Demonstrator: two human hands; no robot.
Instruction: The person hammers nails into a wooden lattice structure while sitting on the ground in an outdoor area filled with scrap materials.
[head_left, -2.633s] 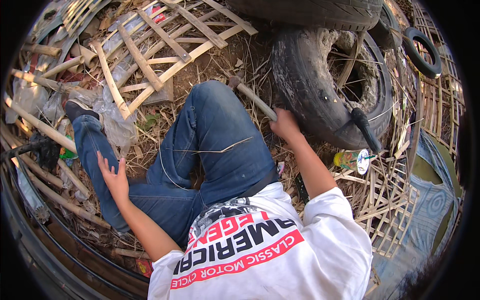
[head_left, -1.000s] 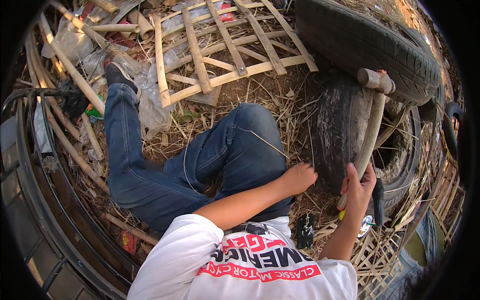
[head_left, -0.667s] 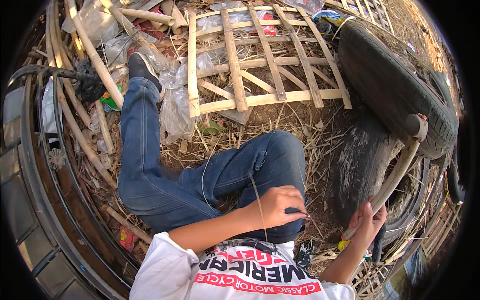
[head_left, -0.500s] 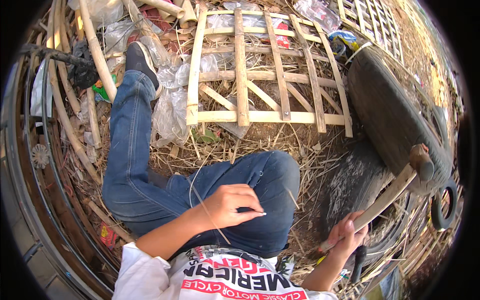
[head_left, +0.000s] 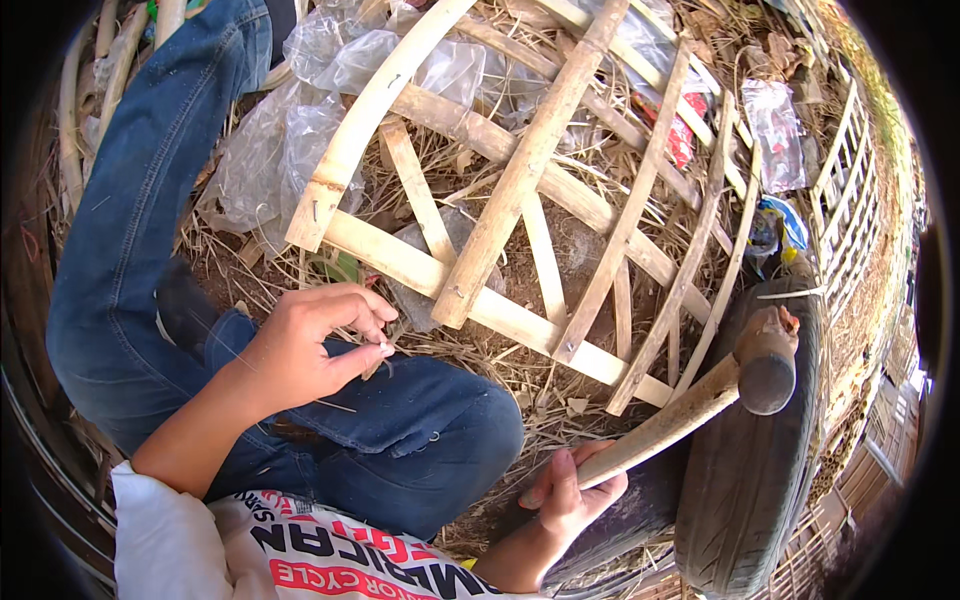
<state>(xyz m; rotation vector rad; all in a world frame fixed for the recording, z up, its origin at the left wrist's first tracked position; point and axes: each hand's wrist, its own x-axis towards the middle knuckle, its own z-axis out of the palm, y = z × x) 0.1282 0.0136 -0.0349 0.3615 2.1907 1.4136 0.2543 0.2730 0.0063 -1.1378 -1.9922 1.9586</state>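
Observation:
My right hand [head_left: 575,497] is wrapped round the lower wooden handle of a hammer [head_left: 660,420], whose dark metal head [head_left: 768,385] is raised in front of the tyre. My left hand [head_left: 322,335] is closed, thumb and forefinger pinching something small and pale at their tips, too small to name. Just beyond both hands lies a lattice of split bamboo strips [head_left: 405,265]. Its near crosspiece carries several long slats, with diagonal strips showing beneath. The left hand is close to the lattice's near left corner but apart from it.
A worn tyre [head_left: 745,490] stands at the right, near my right hand. Crumpled clear plastic [head_left: 265,165] lies beyond my bent legs [head_left: 430,410], among straw and dry leaves. A second lattice [head_left: 845,185] is at the far right. Bamboo poles [head_left: 115,75] lie at the far left.
The view has turned and come closer, so the lattice looks larger and slanted. My left hand is nearer the lattice's left corner, still pinching. The hammer stays in my right hand.

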